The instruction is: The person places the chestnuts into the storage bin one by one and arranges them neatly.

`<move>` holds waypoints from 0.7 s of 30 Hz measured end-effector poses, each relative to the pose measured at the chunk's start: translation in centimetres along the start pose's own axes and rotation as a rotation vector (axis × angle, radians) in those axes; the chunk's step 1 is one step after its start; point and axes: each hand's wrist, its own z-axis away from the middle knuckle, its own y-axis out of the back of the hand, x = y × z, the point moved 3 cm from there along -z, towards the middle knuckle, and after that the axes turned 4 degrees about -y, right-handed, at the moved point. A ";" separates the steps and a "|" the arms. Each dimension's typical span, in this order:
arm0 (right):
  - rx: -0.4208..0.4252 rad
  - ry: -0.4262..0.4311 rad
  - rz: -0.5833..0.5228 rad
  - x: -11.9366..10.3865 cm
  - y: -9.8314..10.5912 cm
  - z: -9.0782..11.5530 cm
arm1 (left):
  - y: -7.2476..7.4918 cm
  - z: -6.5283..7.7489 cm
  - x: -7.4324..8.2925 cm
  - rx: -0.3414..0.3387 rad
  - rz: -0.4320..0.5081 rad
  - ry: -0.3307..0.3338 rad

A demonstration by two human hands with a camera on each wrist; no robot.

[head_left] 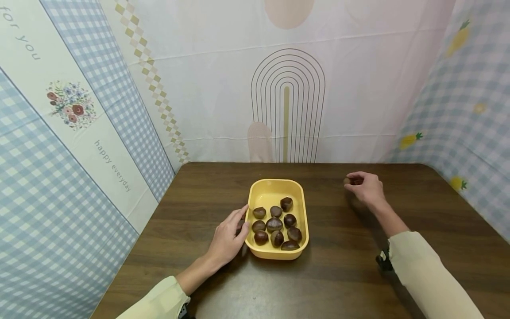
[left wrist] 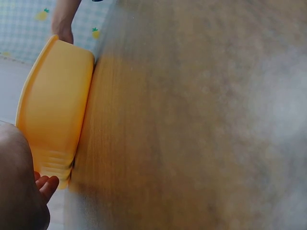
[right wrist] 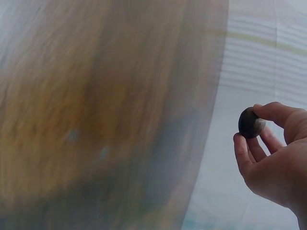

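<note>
A yellow plastic container [head_left: 304, 212] stands on the table with several brown chestnuts [head_left: 274, 224] in it, most of them toward its near end. My left hand [head_left: 228, 237] rests against the container's left side, thumb and fingertips right at the rim. The left wrist view shows the outer wall of the container [left wrist: 60, 96] with fingertips [left wrist: 49, 187] beside its ribbed end. Off to the right, my right hand [head_left: 367, 188] pinches one chestnut [right wrist: 250, 123] between thumb and fingers. In the right wrist view that hand [right wrist: 276, 153] holds it above the table.
The dark wooden table [head_left: 330, 274] reaches back to a pale patterned cloth [head_left: 215, 97]. Checked cloths hang at the left [head_left: 40, 177] and at the right [head_left: 470, 133].
</note>
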 end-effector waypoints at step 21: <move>-0.141 0.186 -0.110 -8.5 -5.2 -0.7 | -1.0 -0.7 -0.1 0.013 -0.020 0.010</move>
